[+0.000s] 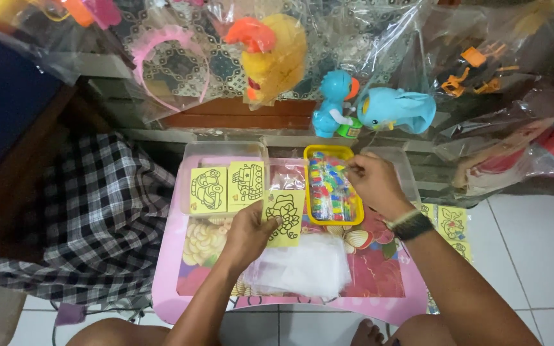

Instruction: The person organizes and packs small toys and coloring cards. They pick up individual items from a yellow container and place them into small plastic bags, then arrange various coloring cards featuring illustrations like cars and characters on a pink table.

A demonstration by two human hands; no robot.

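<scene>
My left hand (248,234) holds a yellow card with a black line drawing (285,216) over a small pink table (168,291). My right hand (372,181), with a dark band at the wrist, reaches into a yellow tray (307,179) packed with several small multicoloured tubes (329,189); its fingertips pinch at the tray's far right side. Two more yellow drawing cards (227,187) lie side by side in a clear plastic box (190,150) to the left. A stack of clear plastic sleeves (309,268) rests on the table below my left hand.
A checked cloth (104,211) drapes at the left of the table. Bagged toys hang ahead: a yellow duck (280,54), a pink headband (161,51), blue toys (379,109). More yellow cards (452,225) lie on the white tiled floor at the right. My knees show at the bottom.
</scene>
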